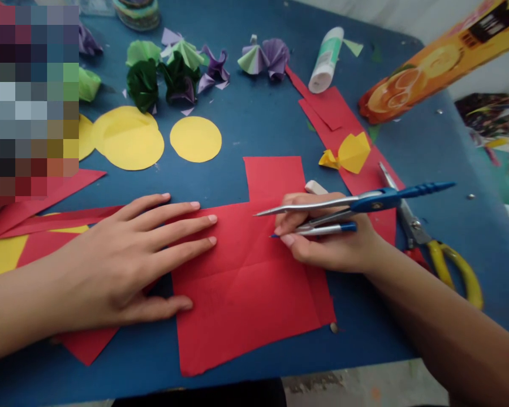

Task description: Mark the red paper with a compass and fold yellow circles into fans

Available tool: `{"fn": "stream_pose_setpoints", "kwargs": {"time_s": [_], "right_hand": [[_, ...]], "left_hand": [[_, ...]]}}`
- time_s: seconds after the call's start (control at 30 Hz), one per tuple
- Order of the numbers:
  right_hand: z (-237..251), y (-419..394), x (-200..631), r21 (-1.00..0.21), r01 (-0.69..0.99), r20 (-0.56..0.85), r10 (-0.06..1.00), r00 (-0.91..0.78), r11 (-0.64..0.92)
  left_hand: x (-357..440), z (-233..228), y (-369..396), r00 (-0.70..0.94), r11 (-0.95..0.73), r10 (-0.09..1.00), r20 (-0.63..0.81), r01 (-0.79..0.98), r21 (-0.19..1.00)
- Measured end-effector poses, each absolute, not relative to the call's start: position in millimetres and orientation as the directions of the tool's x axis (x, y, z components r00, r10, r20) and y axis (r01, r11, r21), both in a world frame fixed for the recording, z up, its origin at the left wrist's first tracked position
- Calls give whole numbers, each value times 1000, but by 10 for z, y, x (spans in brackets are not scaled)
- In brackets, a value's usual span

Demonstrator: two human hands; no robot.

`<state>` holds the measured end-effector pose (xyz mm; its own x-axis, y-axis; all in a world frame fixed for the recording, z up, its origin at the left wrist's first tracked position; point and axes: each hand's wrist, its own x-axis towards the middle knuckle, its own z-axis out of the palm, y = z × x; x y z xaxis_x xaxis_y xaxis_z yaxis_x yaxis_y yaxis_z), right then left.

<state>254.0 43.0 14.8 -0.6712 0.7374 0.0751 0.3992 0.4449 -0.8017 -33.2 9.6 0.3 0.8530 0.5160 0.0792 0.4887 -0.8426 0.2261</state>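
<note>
A blue table (254, 124) carries everything. On its near half lies a red paper sheet (246, 282) — creased into quarters, roughly square, its near edge close to the table's front. The left hand (127, 265) lies flat on the sheet's left part, fingers spread and pressing it down, gripping nothing. The right hand (326, 237) rests at the sheet's right edge, fingers closed around a blue-handled compass (356, 206); its long axis runs almost level across the view, metal point toward the left hand, blue handle out to the right, the pen leg just beneath.

Just right of that hand lie yellow-handled scissors (432, 249), partly under the compass. Beyond the sheet sit red paper strips (331, 113), yellow paper circles (129, 138), folded paper flowers (178, 68) in green and purple, a glue bottle (326, 59) and a small folded yellow piece (352, 152).
</note>
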Motion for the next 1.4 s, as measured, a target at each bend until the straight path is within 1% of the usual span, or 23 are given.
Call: {"fn": "stream_pose_setpoints", "kwargs": {"time_s": [0.07,0.17,0.27,0.5,0.57,0.73,0.87,0.97,1.03,1.13,1.3,1.4], "right_hand": [[160,423,2501,-769,421,94,736,-670,482],[157,418,2459,-735,417,97,692,-715,534],[124,413,2452,-712,396,127,661,-740,580],[77,403,2475,-684,376,155,627,-763,626],[80,403,2476,-679,380,150,626,-766,628],[90,415,2470,-691,383,147,637,-757,614],[114,428,2474,-680,393,143,638,-756,619],[145,434,2506,-689,407,139,661,-737,599],[163,441,2533,-693,422,107,662,-742,584],[174,455,2558,-665,447,72,647,-759,599],[163,465,2556,-640,438,89,627,-774,631],[159,459,2558,-604,468,56,621,-782,645]], "left_hand": [[-339,-6,103,862,-850,500,85,470,238],[-361,-22,121,876,-866,474,91,445,226],[-372,-27,128,879,-870,469,86,444,215],[-355,-11,137,879,-862,472,59,447,237],[-349,-8,130,879,-861,473,54,448,239],[-326,4,78,829,-807,555,71,517,285],[-309,17,52,836,-816,542,84,500,291],[-311,19,57,815,-795,574,83,530,295],[-321,17,72,827,-806,556,76,516,289],[-335,14,90,859,-837,509,52,480,264],[-316,20,51,824,-805,564,54,534,258],[-302,20,30,819,-799,571,58,537,270]]}}
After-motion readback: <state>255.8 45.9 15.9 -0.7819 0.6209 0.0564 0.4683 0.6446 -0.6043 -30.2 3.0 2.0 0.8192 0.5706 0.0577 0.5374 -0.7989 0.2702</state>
